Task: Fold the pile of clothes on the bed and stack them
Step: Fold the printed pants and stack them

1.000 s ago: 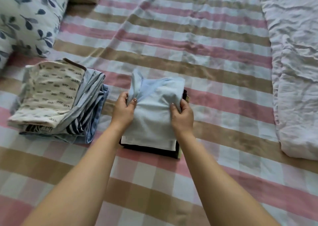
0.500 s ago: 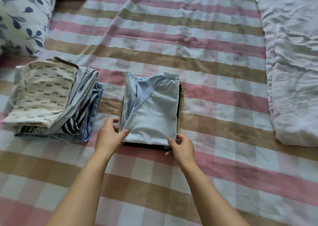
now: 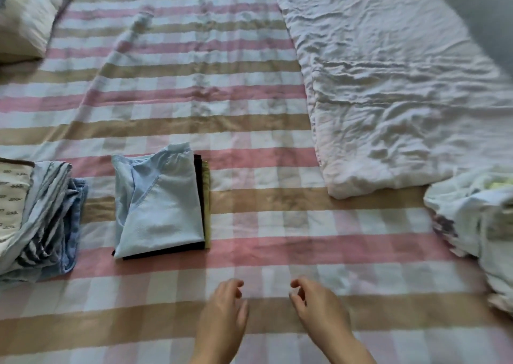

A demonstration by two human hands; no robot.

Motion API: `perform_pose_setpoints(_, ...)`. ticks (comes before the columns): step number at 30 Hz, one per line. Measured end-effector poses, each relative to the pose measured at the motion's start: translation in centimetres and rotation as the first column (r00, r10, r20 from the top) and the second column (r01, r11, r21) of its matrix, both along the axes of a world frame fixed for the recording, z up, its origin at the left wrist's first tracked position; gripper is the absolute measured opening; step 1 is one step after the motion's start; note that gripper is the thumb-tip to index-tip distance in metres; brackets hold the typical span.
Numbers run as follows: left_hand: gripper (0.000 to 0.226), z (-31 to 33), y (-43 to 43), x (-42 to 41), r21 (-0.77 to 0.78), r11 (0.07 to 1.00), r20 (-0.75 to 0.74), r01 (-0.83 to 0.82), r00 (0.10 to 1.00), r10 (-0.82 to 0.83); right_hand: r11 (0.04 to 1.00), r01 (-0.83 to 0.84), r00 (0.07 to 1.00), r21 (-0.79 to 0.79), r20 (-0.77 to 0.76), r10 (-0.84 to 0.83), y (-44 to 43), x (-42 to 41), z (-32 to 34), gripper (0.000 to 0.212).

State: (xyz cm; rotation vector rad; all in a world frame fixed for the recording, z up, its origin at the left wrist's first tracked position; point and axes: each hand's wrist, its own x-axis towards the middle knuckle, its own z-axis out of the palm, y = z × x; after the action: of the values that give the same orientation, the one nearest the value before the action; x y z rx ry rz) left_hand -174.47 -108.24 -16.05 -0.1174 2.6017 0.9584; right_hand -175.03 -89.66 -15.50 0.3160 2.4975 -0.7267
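Clothes pile [image 3: 476, 225] was judged soft, light, best pinched at an edge; left hand [image 3: 224, 308] and right hand [image 3: 316, 305] were seen empty, relaxed.

The left hand [image 3: 224, 305] and the right hand [image 3: 316, 305] are both bare. The forearms [image 3: 215, 347] behind them are uncovered as far as the picture's bottom edge. The fingers are blurred, so their nails cannot be made out.
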Motion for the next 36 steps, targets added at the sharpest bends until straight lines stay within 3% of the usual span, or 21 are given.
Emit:
perform_pose_setpoints(5,0.037,4.0,11.3,0.5,-0.085,0.917,0.077,0.390,0.920,-0.385,0.992,0.062,0.998,0.106,-0.039,-0.058,11.5,4.6,4.6,0.030)
perform_pose_setpoints(11,0.039,6.2,25.1,1.9,-0.105,0.825,0.096,0.556,0.831,-0.548,0.979,0.178,0.981,0.097,-0.098,-0.168,23.7,9.1,6.4,0.029)
perform_pose_setpoints(16,0.034,7.0,35.2,2.6,-0.051,0.822,0.011,0.567,0.824,-0.567,0.969,0.231,0.953,0.091,-0.220,-0.207,32.4,10.0,6.1,0.026)
perform_pose_setpoints(21,0.026,5.2,44.5,0.6,0.088,0.861,-0.071,0.501,0.865,-0.497,0.911,0.410,0.843,0.046,-0.401,-0.359,39.4,7.6,3.9,0.029)
perform_pose_setpoints(25,0.039,2.1,49.6,-0.9,0.164,0.916,-0.016,0.367,0.929,-0.369,0.848,0.530,0.802,0.023,-0.338,-0.492,43.0,5.2,1.8,0.044)
perform_pose_setpoints(27,0.037,0.7,50.7,-1.0,0.172,0.933,0.038,0.316,0.944,-0.327,0.829,0.557,0.787,-0.052,-0.284,-0.547,43.5,4.6,0.7,0.035)
perform_pose_setpoints(30,0.012,-0.4,51.0,-0.9,0.163,0.949,0.067,0.269,0.957,-0.282,0.793,0.582,0.730,-0.182,-0.314,-0.607,43.6,4.5,-0.2,0.012)
perform_pose_setpoints(36,0.020,1.5,48.9,-0.1,0.372,0.913,-0.051,0.167,0.986,-0.160,0.775,0.528,0.605,-0.347,-0.487,-0.630,41.5,5.7,1.9,0.011)
